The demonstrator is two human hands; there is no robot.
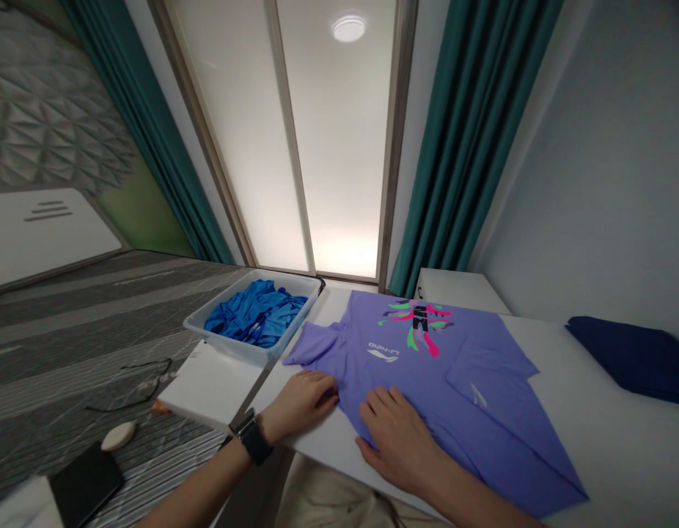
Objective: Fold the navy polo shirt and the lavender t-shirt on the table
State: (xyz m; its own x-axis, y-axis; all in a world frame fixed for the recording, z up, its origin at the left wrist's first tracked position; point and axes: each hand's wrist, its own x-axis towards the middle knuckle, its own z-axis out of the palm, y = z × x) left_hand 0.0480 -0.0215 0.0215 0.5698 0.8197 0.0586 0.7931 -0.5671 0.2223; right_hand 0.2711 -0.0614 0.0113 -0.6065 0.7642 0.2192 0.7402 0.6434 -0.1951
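From the head view, we see our two hands over a white table (pixel 608 455). A purple Li-Ning T-shirt (pixel 405 381) lies spread out on it, right in front of us, with a bright pink, green and black picture on it.

Our left hand (pixel 301 400), below a black watch (pixel 252 436), has its fingers bent and touches the shirt's edge near a sleeve. Our right hand (pixel 397 436) is palm down on the near side of the shirt, its fingers a little bent and its thumb out to the side. We cannot tell if either one pinches the cloth.

Past our left hand is a clear plastic bin (pixel 229 346) with crumpled blue clothes (pixel 257 312) inside. A folded navy cloth (pixel 636 357) lies at the right, apart from the shirt.
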